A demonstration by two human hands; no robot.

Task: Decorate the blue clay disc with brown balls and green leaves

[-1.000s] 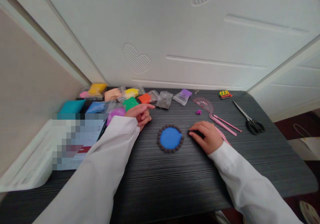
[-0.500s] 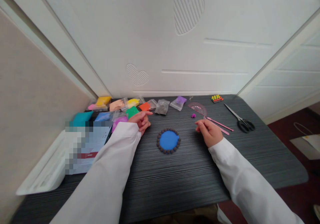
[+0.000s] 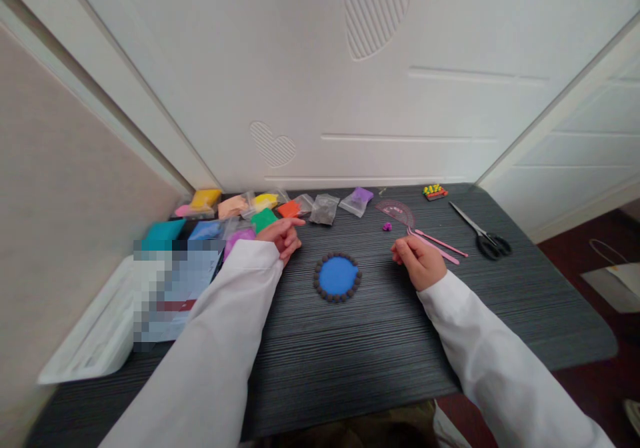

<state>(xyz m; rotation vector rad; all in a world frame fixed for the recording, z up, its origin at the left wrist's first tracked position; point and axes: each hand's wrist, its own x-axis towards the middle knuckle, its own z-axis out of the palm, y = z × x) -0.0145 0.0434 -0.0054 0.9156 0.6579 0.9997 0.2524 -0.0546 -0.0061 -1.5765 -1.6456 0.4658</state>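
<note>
So, nearest to me on the table, the blue disc lies flat, too round for a long axis, its ring of dark balls gapped at about two or three o'clock, towards the right hand. I see that hand's thumb and fingers drawn together, anything between them hidden, with the disc between eight and nine o'clock from it; slightly closer to the disc, the left hand points its index finger, has the disc at four o'clock, and I can't tell whether its curled fingers grip anything.
</note>
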